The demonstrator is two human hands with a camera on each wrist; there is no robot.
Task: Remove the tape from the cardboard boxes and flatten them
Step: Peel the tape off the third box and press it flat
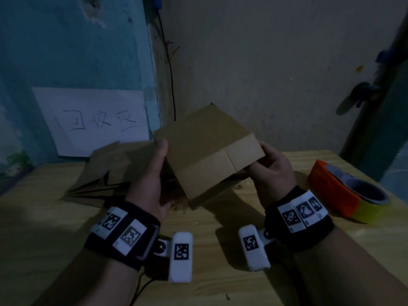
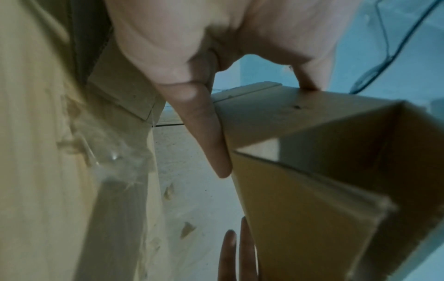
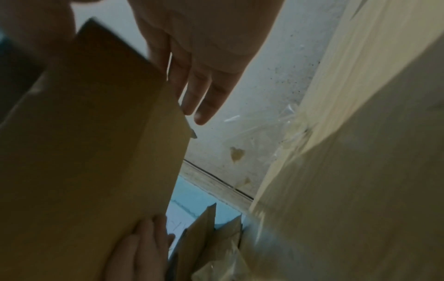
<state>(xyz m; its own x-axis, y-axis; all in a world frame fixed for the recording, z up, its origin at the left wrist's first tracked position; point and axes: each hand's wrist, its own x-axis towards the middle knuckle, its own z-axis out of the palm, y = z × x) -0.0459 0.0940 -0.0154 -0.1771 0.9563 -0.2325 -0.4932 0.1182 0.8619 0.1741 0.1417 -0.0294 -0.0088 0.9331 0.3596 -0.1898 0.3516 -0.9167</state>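
A brown cardboard box (image 1: 209,146) is held tilted above the wooden table (image 1: 220,272) between both hands. My left hand (image 1: 150,177) grips its left side, thumb on top and fingers underneath. My right hand (image 1: 273,168) grips its right end. The left wrist view shows my left hand (image 2: 180,38) on the box (image 2: 312,190), whose near end gapes open and hollow. In the right wrist view my right hand (image 3: 204,47) lies with straight fingers along the edge of the box (image 3: 84,152). No tape shows on the faces in view.
Flattened cardboard (image 1: 103,173) lies at the back left, below a white paper sign (image 1: 92,120) on the blue wall. An orange and yellow tape dispenser (image 1: 344,193) sits at the right edge. Crumpled clear tape (image 2: 113,157) lies on the table under the box.
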